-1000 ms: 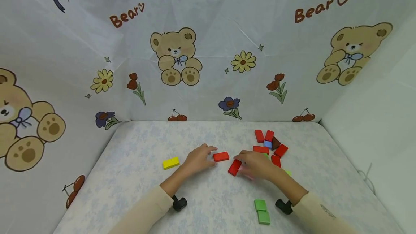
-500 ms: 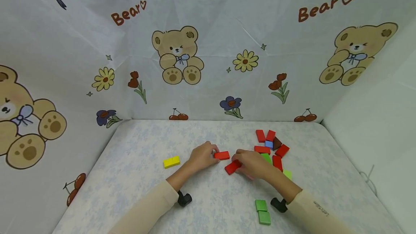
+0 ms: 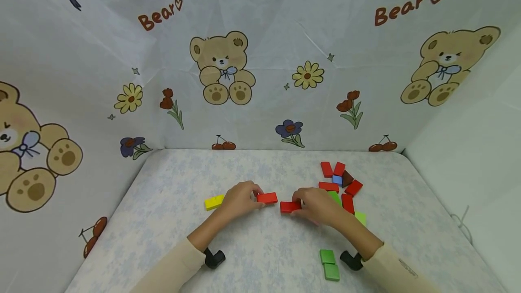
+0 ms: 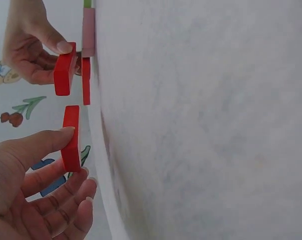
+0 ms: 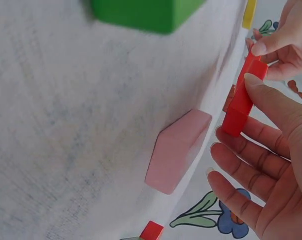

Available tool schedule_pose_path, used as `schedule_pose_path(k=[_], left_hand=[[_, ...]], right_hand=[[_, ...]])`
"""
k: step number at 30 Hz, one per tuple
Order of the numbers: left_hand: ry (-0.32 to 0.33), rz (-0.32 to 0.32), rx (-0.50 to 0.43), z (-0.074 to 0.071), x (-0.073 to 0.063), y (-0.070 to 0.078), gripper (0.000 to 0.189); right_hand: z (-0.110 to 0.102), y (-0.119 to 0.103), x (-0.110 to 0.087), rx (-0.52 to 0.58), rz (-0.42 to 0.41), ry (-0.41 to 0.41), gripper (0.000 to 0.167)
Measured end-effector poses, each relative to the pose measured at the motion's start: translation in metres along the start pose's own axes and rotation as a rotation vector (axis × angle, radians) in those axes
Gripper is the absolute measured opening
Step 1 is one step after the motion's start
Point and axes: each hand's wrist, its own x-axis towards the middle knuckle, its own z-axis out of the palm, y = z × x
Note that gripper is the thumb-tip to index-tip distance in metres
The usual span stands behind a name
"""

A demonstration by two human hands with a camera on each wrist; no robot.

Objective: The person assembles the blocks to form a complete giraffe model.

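My left hand pinches a red rectangular block by its left end, thumb against the fingers. Facing it, my right hand pinches a second red block by its right end. A small gap separates the two blocks in the head view. The left wrist view has both blocks held off the tabletop. Below the right hand lies a pink block, mostly covered by that hand in the head view. A yellow block lies left of my left hand, partly behind it.
Back right on the table is a loose cluster: several red blocks, a blue block, a brown triangular block and green ones. Two green blocks lie end to end nearer the front. A patterned cloth hangs behind.
My left hand closes on its red block and carries it slightly left. The red block in my right hand turns from slanted to nearly level, lined up with the other.
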Motion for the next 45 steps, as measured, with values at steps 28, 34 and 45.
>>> schedule_pose_path(k=[28, 34, 45], left_hand=[[-0.037, 0.028, -0.084, -0.012, -0.081, -0.027, 0.027], [-0.054, 0.031, -0.123, -0.009, -0.080, -0.035, 0.027], [-0.160, 0.065, -0.381, -0.010, -0.077, -0.055, 0.035]], right_hand=[[0.022, -0.046, -0.009, 0.061, -0.142, -0.076, 0.028], [0.027, -0.052, -0.006, 0.035, -0.120, -0.070, 0.029], [0.026, -0.049, -0.006, 0.225, 0.005, -0.120, 0.036]])
